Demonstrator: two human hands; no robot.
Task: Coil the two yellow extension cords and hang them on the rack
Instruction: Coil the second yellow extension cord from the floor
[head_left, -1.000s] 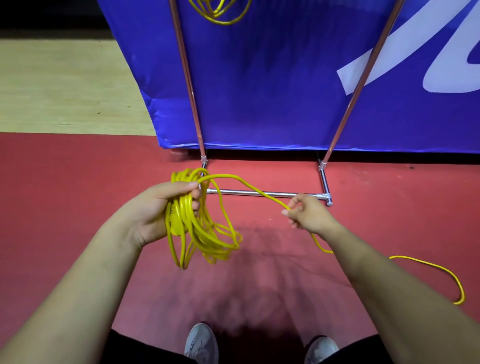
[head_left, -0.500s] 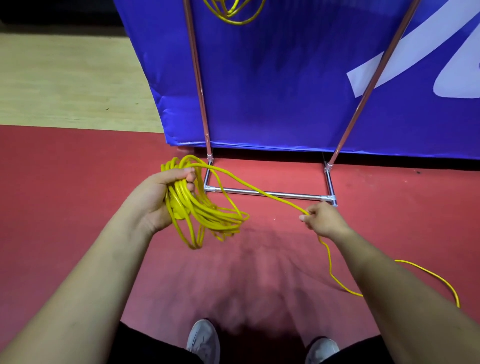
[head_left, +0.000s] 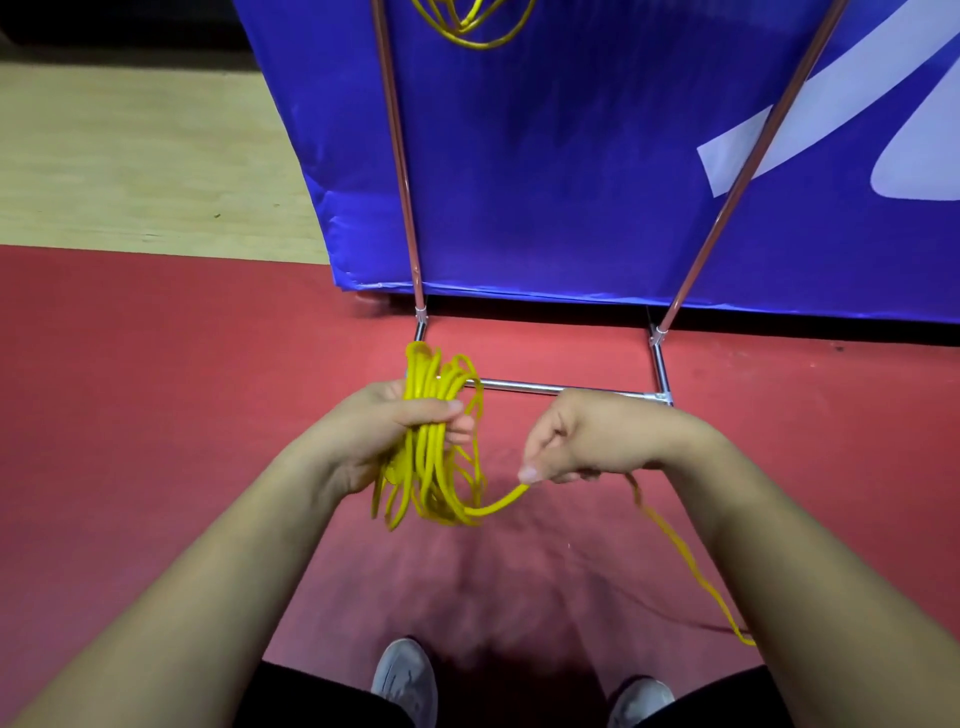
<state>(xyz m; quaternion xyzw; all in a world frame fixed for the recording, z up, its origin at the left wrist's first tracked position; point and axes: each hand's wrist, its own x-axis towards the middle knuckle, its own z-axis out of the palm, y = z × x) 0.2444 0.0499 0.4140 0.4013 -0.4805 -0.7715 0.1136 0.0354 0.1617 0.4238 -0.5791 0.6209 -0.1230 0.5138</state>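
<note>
Mid-coil: your left hand (head_left: 410, 431) grips coil (head_left: 436, 467), right hand (head_left: 582, 441) pinches cord (head_left: 498, 504). Next: lay loop into left.

Cord bundle (head_left: 431, 441) in left hand (head_left: 395, 431): bright yellow. Banner (head_left: 571, 156) beyond both hands: deep blue, white swoosh marks. Floor (head_left: 156, 364) under hands: red; pale wood strip (head_left: 130, 156) far left. Shoes (head_left: 405, 680): grey.

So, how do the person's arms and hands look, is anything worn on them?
Both forearms are bare up to the frame edge: no sleeves, gloves, watch, rings or bracelets show. The left hand and the right hand have short, unpainted nails where these are visible. No markings can be seen on either arm.
</note>
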